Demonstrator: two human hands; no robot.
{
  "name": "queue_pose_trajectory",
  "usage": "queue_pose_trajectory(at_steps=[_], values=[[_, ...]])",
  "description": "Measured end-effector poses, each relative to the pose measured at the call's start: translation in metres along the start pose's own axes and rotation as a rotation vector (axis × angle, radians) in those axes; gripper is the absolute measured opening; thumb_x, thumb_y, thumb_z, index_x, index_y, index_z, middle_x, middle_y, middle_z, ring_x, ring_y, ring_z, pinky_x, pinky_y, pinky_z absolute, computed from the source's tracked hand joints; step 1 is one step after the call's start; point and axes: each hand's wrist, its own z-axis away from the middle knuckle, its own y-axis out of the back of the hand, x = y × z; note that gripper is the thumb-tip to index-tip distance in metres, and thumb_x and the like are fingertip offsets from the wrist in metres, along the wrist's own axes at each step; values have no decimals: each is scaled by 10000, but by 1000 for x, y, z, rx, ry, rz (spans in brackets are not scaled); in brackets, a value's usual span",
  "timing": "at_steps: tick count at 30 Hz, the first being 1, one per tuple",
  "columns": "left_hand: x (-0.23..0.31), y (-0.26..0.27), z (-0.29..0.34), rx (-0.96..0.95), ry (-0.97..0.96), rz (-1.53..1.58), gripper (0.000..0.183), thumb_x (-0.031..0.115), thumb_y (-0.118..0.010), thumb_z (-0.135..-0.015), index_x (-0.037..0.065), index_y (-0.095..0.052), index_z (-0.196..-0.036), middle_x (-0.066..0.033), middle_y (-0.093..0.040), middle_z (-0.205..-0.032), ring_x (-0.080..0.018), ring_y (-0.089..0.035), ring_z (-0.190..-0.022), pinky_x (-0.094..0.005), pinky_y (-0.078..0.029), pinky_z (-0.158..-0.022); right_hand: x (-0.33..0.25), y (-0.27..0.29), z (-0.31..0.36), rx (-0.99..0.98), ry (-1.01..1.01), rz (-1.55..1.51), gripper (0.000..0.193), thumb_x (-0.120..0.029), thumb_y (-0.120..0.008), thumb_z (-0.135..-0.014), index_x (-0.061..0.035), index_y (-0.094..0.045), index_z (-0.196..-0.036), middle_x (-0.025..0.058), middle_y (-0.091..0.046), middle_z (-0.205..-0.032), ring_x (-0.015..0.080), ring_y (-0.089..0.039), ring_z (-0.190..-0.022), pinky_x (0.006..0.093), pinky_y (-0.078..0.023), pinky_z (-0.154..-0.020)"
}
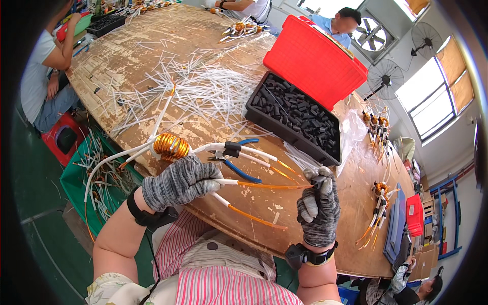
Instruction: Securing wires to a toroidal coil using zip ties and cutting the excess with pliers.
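"At the counter's near edge, how does the left hand stand?"

"Clamped on the white sleeve of one lead. The copper coil sits just above its knuckles."

"And the right hand?"

"Thumb and fingers pinch what looks like a small black tube, at the tip of the bare copper wire."

"What might go wrong?"

"The sleeve could slide if the left grip slackens; the wire could bend, or the tube drop, if the right hand pushes crookedly. The pliers, lying among the leads, could snag one."

"And the containers?"

"Leftmost, below the counter's edge, a green crate holds tangled white wires. Farther right, a black bin is heaped with short black pieces. Just behind it tilts a red bin; whatever it holds is hidden."
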Motion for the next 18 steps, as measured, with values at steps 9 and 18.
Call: queue_pose_trajectory(at_steps=[9,18], values=[[-2,0,2,31,-60,-84,213,267,-560,-868,72,-629,-921,-26,-572,-674,-211,-510,-674,-334,-398,-671,2,-12,3,8,195,212,282,-280,-505,-948,-92,-492,-1158,125,-606,-1018,17,-364,-422,148,-302,-374],[1,1,2,15,-22,-41,210,262,-564,-869,74,-634,-931,-37,-574,-687,-213,-514,-681,-334,-396,-671,1,-11,4,-111,241,311,382,-212,-645,-862,-97,-453,-1171,210,-627,-1046,68,-520,-556,159,-399,-459]])
